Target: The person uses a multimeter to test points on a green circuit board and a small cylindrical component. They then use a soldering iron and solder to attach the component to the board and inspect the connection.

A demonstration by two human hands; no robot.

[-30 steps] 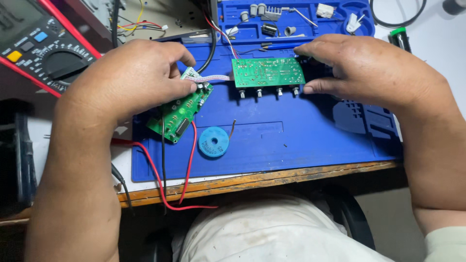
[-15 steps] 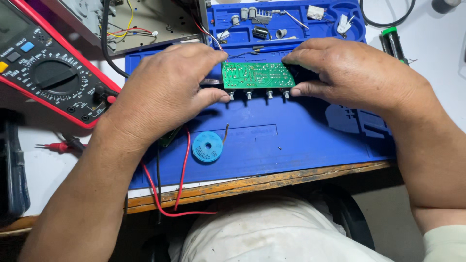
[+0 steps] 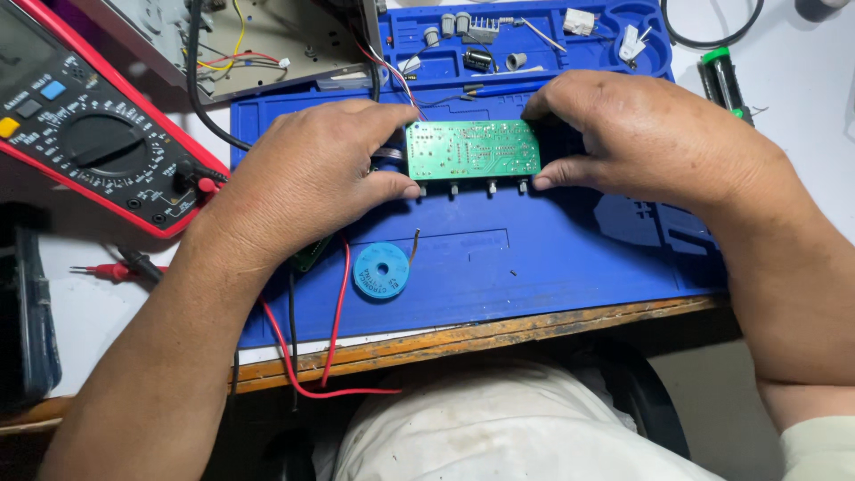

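I am holding a green board (image 3: 473,149) between both hands over the blue mat (image 3: 552,267). My left hand (image 3: 307,183) is gripping its left end, thumb pressing along the lower left edge and fingers curling over the top. My right hand (image 3: 650,142) is gripping its right end the same way, thumb at the lower right corner, fingers wrapping over the upper edge. The board is sitting level, solder side up, with four small shafts (image 3: 472,188) sticking out along its near edge. Thin wires (image 3: 392,67) are running from behind its upper left corner toward the grey chassis (image 3: 258,44) at the back.

Below the board, a blue spool (image 3: 381,271) is lying flat on the mat, a short tail of braid poking up from it. A second green board (image 3: 309,256) is peeking out under my left wrist, with red and black leads (image 3: 336,312) trailing off the surface edge. A red multimeter (image 3: 89,142) is lying to the left, just off the mat. The mat's tray (image 3: 534,40) at the back is holding small parts, and a green-tipped tool (image 3: 723,78) is lying to its right.
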